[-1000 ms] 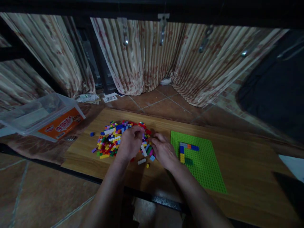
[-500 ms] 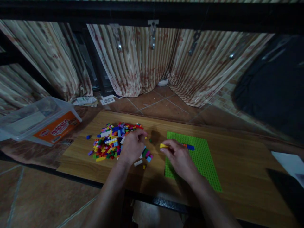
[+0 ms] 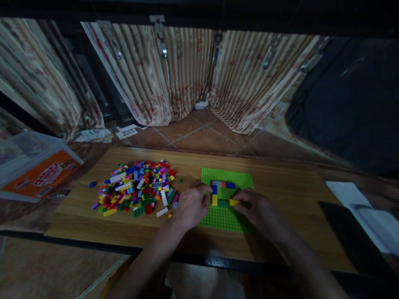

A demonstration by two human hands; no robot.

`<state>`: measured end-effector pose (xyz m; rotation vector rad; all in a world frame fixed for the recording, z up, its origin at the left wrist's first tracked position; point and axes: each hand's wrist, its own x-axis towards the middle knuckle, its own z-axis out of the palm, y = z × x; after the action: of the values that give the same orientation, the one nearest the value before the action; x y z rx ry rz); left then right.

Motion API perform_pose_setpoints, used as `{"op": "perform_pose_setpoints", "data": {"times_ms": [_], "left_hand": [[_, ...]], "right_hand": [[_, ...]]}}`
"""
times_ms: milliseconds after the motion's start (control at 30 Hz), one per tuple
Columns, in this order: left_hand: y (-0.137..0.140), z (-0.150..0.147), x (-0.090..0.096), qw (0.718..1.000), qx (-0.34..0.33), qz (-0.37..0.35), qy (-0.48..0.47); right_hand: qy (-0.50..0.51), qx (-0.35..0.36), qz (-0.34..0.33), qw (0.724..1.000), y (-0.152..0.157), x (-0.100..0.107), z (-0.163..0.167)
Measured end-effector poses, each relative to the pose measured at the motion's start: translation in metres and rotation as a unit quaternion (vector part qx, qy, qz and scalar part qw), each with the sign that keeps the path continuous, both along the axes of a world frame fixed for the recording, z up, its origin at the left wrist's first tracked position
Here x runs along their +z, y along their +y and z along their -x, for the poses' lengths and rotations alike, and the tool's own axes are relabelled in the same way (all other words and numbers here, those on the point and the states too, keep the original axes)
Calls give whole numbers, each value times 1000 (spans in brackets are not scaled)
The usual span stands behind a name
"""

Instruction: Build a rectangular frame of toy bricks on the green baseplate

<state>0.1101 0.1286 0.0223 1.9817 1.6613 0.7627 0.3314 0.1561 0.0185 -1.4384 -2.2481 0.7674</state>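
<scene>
Wooden table (image 3: 293, 195) carries the green baseplate (image 3: 224, 216). On the baseplate, my right hand (image 3: 260, 211) pinches a yellow brick (image 3: 233, 202). My left hand (image 3: 191, 205), fingers curled, rests at the baseplate's left edge.

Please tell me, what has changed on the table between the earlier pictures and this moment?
The right hand left the brick pile, took a yellow brick and carried it right, onto the green baseplate. The left hand also left the pile and now rests at the baseplate's left edge. The pile, the bricks already on the plate and the plastic box stayed as they were.
</scene>
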Motion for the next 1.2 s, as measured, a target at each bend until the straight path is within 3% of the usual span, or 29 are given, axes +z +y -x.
{"op": "perform_pose_setpoints", "data": {"times_ms": [200, 600, 933, 1200], "left_hand": [[3, -9, -7, 996, -72, -49, 15], [-3, -26, -10, 989, -116, -54, 69], [-9, -30, -17, 983, -121, -75, 119], [-22, -48, -18, 963, -91, -70, 242]], "right_hand": [[-19, 14, 9, 1000, 1, -6, 7], [37, 16, 27, 999, 3, -11, 6], [75, 11, 36, 997, 7, -16, 4], [51, -8, 55, 997, 10, -11, 9]]}}
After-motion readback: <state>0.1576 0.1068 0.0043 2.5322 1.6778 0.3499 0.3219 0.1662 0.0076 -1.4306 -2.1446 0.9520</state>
